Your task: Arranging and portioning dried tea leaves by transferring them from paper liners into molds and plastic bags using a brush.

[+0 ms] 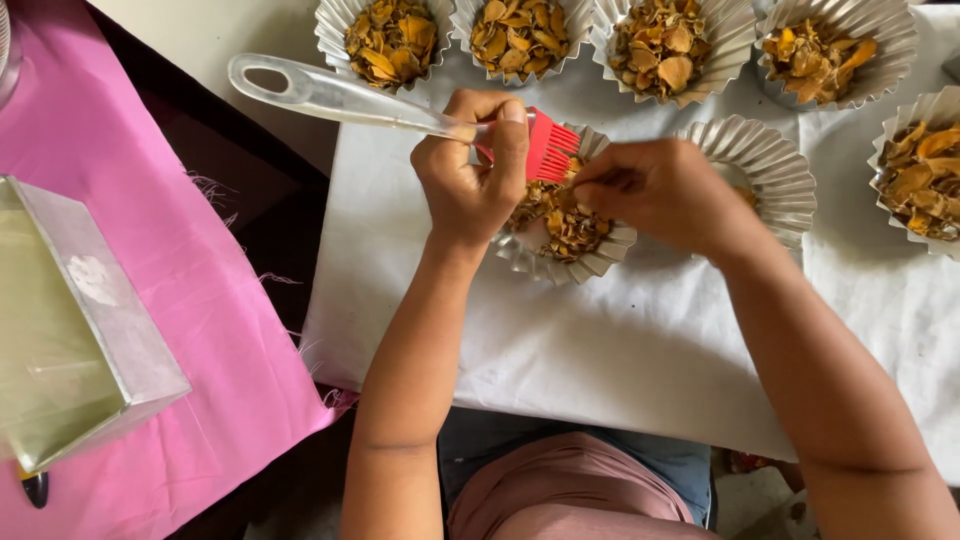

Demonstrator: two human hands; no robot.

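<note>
1. Fluted foil cup (560,262) sits on the white cloth (620,350), just in front of me, between my two hands. Silvery, pleated wall; filled with dry golden-brown chips (568,228), curled and uneven.
2. Pastry brush (400,105): clear handle with an oval hole at its far end, red bristles. The bristles rest at the cup's far rim, over the chips.
3. My left hand (472,170) is closed around the brush handle close to the bristles, thumb laid along the top.
4. My right hand (660,190) has its fingers pinched together over the cup, at the chips. Whether anything is between the fingertips, I cannot tell.
5. A second foil cup (770,175) stands just to the right, mostly covered by my right hand; its contents are barely visible.
6. Four filled cups (520,38) line the far edge, tops cut off by the frame; a fifth (920,175) is cropped at the right.
7. To the left, a pink cloth (180,260) with a frayed edge, and a shiny metal box (90,330) on it, partly out of frame.
</note>
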